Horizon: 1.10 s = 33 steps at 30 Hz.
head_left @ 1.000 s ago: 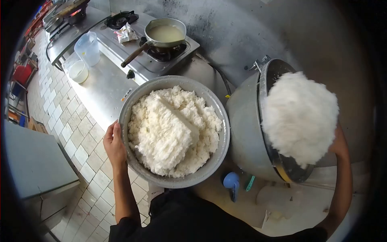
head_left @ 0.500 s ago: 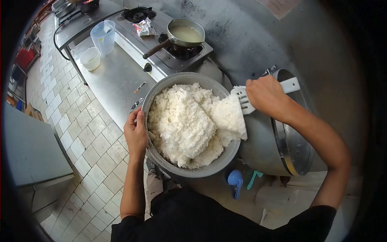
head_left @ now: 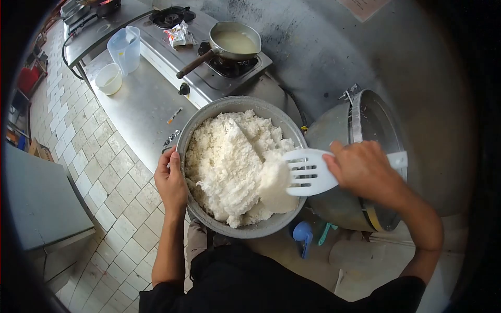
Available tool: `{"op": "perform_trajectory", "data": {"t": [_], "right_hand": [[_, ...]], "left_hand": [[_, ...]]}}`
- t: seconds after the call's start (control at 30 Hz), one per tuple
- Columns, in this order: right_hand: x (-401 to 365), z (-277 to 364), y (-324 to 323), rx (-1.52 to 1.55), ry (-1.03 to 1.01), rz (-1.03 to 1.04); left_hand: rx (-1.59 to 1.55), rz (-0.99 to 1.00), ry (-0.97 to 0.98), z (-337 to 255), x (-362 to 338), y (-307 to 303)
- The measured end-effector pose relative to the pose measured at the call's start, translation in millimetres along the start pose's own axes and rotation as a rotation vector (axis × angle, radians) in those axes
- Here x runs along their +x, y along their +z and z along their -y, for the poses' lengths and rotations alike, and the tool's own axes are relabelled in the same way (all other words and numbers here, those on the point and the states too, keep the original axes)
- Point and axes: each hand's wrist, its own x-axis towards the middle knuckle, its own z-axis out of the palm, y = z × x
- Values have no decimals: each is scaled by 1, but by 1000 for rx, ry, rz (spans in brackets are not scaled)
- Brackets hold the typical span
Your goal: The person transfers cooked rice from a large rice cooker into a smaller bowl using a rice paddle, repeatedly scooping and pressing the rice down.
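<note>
Rice (head_left: 224,156) heaped in bowl (head_left: 235,101); tilted pot (head_left: 334,130) beside it shows none inside.
Left hand (head_left: 171,182) grip clasps the bowl rim. Right hand (head_left: 362,169) grip is closed round the spatula (head_left: 308,177), its blade touching a rice lump at the bowl's edge.

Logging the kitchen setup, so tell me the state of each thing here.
Large grey metal bowl: heaped with white rice, left hand gripping rim.
White slotted plastic spatula: held in right hand, over the bowl.
Big steel pot: tipped on its side, open.
Small saucepan: on stove, holding pale liquid.
</note>
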Motion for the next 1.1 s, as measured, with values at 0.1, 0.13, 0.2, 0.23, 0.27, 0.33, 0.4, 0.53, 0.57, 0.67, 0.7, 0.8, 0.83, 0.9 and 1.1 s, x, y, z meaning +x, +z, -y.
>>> {"op": "perform_trajectory", "data": {"t": [0.1,0.13,0.2,0.23,0.27,0.33,0.4,0.53,0.57,0.67,0.7,0.8,0.83,0.9,1.1], "right_hand": [[2,14,20,30,-34,-65],[6,18,27,37,-37,-59],[13,26,38,30,-91,-94],[17,30,42,36,-89,-91],[22,33,44,-6,-113,-102],[26,34,41,-48,-141,-113],[30,30,24,-54,-135,-40],[20,18,-9,-194,-224,-283],[20,18,-23,-197,-236,-283],[24,25,-45,-165,-61,-189],[24,30,-43,-184,-53,-190],[28,35,-50,-184,-29,-250],[28,36,-56,-158,-7,-303],[26,38,-74,-197,-22,-325],[37,82,2,-186,-283,-126]], "left_hand": [[11,7,-33,-2,2,0],[9,0,-24,-3,1,1],[13,-2,-19,-3,0,3],[3,-6,-18,-3,1,3],[-8,-12,-17,-3,1,4],[-10,-5,-21,-5,-1,4],[-19,-10,-17,-6,-1,3],[-56,-7,-34,-2,1,-1],[-67,8,-43,-3,1,-1],[-72,18,-63,-3,1,-3],[-80,27,-68,-2,1,-4],[-86,35,-66,0,3,-5],[-79,42,-62,1,3,-6],[-81,34,-63,2,3,-6],[-104,42,-92,0,3,-7]]}}
